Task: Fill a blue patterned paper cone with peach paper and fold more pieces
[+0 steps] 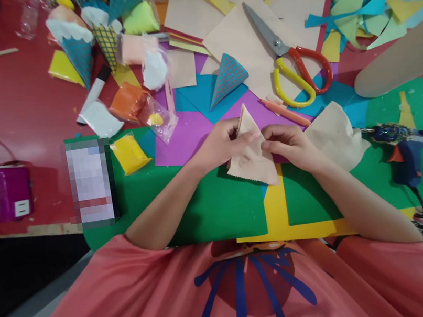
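Note:
Between my hands is a folded piece of beige fabric, roughly triangular, with a zigzag-cut lower edge and its point upward. My left hand grips it from the left, thumb across its front. At its right edge the fingers of my right hand pinch the fabric. A second beige fabric piece lies by my right wrist, close to the tip of a blue glue gun. Just beyond my hands rests a small blue-and-red patterned cone. An orange stick-like pen lies near my right fingers.
Large scissors with red and yellow handles lie ahead. Decorated cones and clay packets crowd the far left. A phone and purple power socket sit left. Paper scraps and a beige roll are right.

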Available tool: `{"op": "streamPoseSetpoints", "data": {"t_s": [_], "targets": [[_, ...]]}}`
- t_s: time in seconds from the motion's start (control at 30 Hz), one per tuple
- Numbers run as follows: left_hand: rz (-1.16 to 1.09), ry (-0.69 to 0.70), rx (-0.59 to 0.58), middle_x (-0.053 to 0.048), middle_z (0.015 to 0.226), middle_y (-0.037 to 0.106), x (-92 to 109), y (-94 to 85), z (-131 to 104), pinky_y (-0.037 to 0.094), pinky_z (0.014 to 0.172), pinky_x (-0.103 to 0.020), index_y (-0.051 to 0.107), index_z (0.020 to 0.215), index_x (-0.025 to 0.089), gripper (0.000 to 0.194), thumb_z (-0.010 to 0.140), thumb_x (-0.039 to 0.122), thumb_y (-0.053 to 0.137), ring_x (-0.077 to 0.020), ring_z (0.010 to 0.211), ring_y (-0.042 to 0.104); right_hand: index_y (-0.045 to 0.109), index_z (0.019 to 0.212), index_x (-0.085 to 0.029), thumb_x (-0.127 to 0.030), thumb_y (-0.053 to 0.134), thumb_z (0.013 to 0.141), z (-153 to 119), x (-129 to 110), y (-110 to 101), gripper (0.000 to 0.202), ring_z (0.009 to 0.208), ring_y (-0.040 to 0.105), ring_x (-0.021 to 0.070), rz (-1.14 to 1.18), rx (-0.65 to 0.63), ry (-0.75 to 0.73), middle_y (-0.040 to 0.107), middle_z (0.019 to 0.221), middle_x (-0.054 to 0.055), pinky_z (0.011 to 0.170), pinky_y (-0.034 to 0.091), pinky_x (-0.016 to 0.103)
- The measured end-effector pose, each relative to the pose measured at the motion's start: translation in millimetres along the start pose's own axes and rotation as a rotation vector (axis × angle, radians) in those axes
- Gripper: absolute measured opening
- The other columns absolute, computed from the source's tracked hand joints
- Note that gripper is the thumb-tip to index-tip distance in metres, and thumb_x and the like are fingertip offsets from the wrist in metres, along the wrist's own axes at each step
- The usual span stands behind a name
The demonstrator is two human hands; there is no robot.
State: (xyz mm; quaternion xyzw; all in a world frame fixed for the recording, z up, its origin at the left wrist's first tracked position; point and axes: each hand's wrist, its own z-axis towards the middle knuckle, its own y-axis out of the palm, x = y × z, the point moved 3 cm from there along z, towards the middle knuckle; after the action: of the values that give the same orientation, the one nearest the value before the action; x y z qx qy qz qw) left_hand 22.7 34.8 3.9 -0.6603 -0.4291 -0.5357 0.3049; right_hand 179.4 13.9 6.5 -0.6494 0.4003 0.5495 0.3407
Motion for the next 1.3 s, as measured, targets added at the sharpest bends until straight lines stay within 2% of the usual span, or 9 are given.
{"op": "streamPoseSetpoints", "data": {"t_s": [0.1,0.23,0.3,0.4,0.5,0.67,0.83,1.07,1.3], "targets": [[-0.04,0.03,0.124,0.003,0.059,0.053,-0.1,-6.4,1.5,0.037,0.046,-0.021,0.057,0.065,0.014,0.032,0.07,0.039,0.076,-0.0078,0.053,0.05,0.057,0.069,-0.018,-0.035,0.065,0.082,0.2,-0.7,-1.4,0.023,0.058,0.044,0.0085,-0.005,0.015,-0.008,0.051,0.062,-0.003,0.054,0.034,0.024],[-0.156,0.155,0.432,0.004,0.06,0.057,0.7,-30.4,5.0,0.041,0.051,-0.021,0.059,0.067,0.016,0.018,0.078,0.023,0.071,-0.0069,0.054,0.052,0.057,0.07,-0.018,-0.038,0.065,0.083,1.8,-1.2,-6.9,0.025,0.058,0.048,0.0092,-0.015,0.063,-0.02,0.055,0.063,-0.002,0.054,0.038,0.024],[-0.176,0.21,0.492,0.005,0.061,0.057,1.9,-38.5,5.9,0.04,0.052,-0.021,0.059,0.069,0.017,0.016,0.081,0.022,0.068,-0.0061,0.055,0.052,0.057,0.069,-0.019,-0.042,0.064,0.084,2.4,-1.7,-9.5,0.029,0.058,0.049,0.0097,-0.024,0.099,-0.041,0.056,0.063,-0.002,0.054,0.04,0.025],[-0.131,0.223,0.453,0.006,0.058,0.054,2.9,-36.2,5.2,0.037,0.052,-0.022,0.058,0.065,0.019,0.025,0.078,0.035,0.073,-0.006,0.054,0.047,0.061,0.078,-0.021,-0.051,0.062,0.085,2.0,-3.9,-10.6,0.031,0.061,0.054,0.0113,-0.008,0.166,-0.081,0.061,0.071,0.0,0.057,0.044,0.026],[-0.043,0.141,0.28,0.005,0.056,0.052,0.4,-17.5,2.7,0.033,0.047,-0.024,0.056,0.063,0.019,0.035,0.071,0.048,0.076,-0.0076,0.052,0.044,0.064,0.083,-0.021,-0.057,0.063,0.083,0.3,-6.4,-6.3,0.036,0.066,0.055,0.0123,-0.06,0.148,-0.081,0.063,0.076,0.001,0.058,0.043,0.026],[0.058,0.083,0.121,0.003,0.059,0.049,-4.0,6.5,-2.2,0.032,0.047,-0.024,0.055,0.066,0.018,0.037,0.073,0.051,0.07,-0.009,0.055,0.044,0.057,0.064,-0.017,-0.054,0.062,0.085,-3.6,-6.2,1.4,0.042,0.054,0.037,0.0075,-0.145,0.051,0.002,0.045,0.057,-0.003,0.047,0.027,0.024],[0.044,0.119,0.235,0.003,0.059,0.045,-2.5,-0.4,-1.1,0.032,0.047,-0.023,0.051,0.064,0.018,0.042,0.074,0.055,0.069,-0.0088,0.055,0.042,0.056,0.063,-0.017,-0.051,0.062,0.085,-3.5,-9.4,1.6,0.041,0.052,0.033,0.0066,-0.153,0.051,-0.021,0.043,0.056,-0.004,0.045,0.023,0.024],[-0.019,0.201,0.391,0.004,0.06,0.047,-0.6,-8.5,-0.9,0.037,0.05,-0.022,0.055,0.065,0.018,0.049,0.069,0.064,0.072,-0.0073,0.057,0.044,0.058,0.067,-0.018,-0.05,0.064,0.084,-2.3,-10.3,-4.1,0.038,0.049,0.031,0.0059,-0.137,0.096,-0.028,0.044,0.057,-0.004,0.043,0.024,0.024],[-0.108,0.256,0.495,0.004,0.066,0.055,-5.7,-15.4,-0.5,0.042,0.056,-0.023,0.059,0.071,0.019,0.037,0.074,0.053,0.073,-0.0076,0.061,0.051,0.06,0.068,-0.021,-0.047,0.065,0.084,-2.3,-7.7,-11.3,0.032,0.048,0.038,0.0075,-0.102,0.184,-0.057,0.049,0.056,-0.003,0.043,0.031,0.024]]}}
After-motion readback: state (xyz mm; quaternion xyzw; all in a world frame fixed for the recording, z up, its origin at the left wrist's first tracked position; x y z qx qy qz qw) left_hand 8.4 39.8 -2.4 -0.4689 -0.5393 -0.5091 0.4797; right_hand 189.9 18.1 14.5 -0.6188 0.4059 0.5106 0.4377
